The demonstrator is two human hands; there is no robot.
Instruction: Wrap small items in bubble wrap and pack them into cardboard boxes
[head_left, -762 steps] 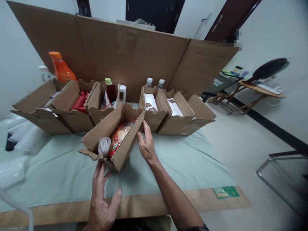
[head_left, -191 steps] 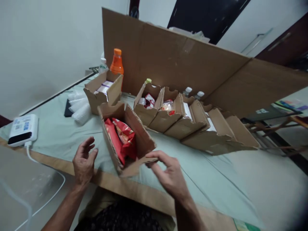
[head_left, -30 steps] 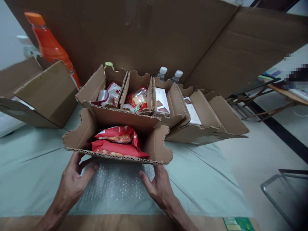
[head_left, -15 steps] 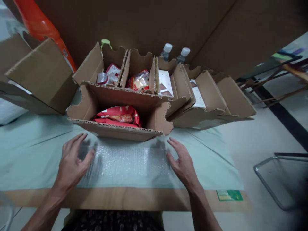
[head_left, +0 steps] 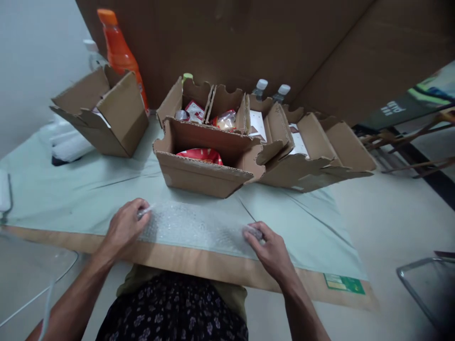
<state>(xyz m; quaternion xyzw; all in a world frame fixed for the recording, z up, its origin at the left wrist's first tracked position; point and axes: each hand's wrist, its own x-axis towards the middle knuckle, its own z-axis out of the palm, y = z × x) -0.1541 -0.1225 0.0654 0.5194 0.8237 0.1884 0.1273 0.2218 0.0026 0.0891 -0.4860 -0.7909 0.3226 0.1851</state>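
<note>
A clear sheet of bubble wrap (head_left: 195, 225) spans the space between my two hands, above the pale green cloth (head_left: 81, 189). My left hand (head_left: 131, 221) is closed on its left end, with the plastic bunched between thumb and fingers. Its right end is pinched in my right hand (head_left: 265, 241). Just beyond the sheet stands an open cardboard box (head_left: 202, 175) with a red packet (head_left: 202, 155) inside; neither hand touches it.
Behind are several cardboard bins (head_left: 227, 106) holding packets and white boxes. Another bin (head_left: 117, 113) stands left, beside an orange bottle (head_left: 121, 54). Two white-capped bottles (head_left: 261, 87) rise at the back. A green card (head_left: 344, 283) lies on the wooden table edge (head_left: 213, 261).
Both hands were spread apart over the bubble wrap lying flat; now they have closed on its ends. The sheet looks lifted and nearer me. The view has turned left.
</note>
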